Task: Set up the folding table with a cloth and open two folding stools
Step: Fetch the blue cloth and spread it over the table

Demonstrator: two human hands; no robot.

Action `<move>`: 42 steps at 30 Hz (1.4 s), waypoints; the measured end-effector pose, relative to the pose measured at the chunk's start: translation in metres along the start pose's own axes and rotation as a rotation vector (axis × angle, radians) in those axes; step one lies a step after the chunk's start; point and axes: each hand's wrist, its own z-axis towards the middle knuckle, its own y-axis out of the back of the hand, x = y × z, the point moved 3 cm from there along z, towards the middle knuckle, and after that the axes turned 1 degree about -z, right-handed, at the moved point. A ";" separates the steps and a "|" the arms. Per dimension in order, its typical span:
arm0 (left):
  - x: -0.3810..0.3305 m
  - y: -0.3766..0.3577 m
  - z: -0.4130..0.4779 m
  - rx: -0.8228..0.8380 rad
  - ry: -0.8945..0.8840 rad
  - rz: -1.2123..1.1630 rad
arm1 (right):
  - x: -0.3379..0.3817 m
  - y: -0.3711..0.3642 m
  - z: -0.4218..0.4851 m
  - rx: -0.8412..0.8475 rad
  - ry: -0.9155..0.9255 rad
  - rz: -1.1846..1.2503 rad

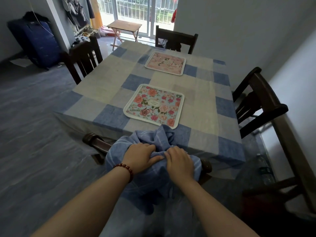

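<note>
Single view. Head-worn camera, wide-angle; looked forward and down from above the near edge of the dining table (106,82), along its length toward the glazed doors (133,12). Nearest field, close below the lens: left hand (142,157) and right hand (179,161) gripping the blue cloth (153,139), low centre. Farthest field: wooden folding table (124,25), small, by the doors. Edge lines bowed.

Bench (102,79) draped in a blue-and-cream checked tablecloth (201,93); on it, a blue floral mat (153,105) near, a pink floral mat (165,63) farther back.
</note>
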 end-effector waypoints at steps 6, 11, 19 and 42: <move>-0.011 0.007 -0.003 0.112 0.022 -0.056 | 0.004 0.002 -0.002 0.045 -0.160 0.169; -0.013 0.023 -0.008 0.160 -0.014 -0.034 | 0.018 0.009 -0.005 -0.033 -0.278 0.384; 0.032 0.041 -0.033 0.129 -0.017 -0.096 | 0.072 0.004 0.007 0.181 -0.369 0.453; 0.160 0.085 -0.112 0.045 -0.038 -0.205 | 0.224 -0.039 0.013 0.064 -0.390 0.587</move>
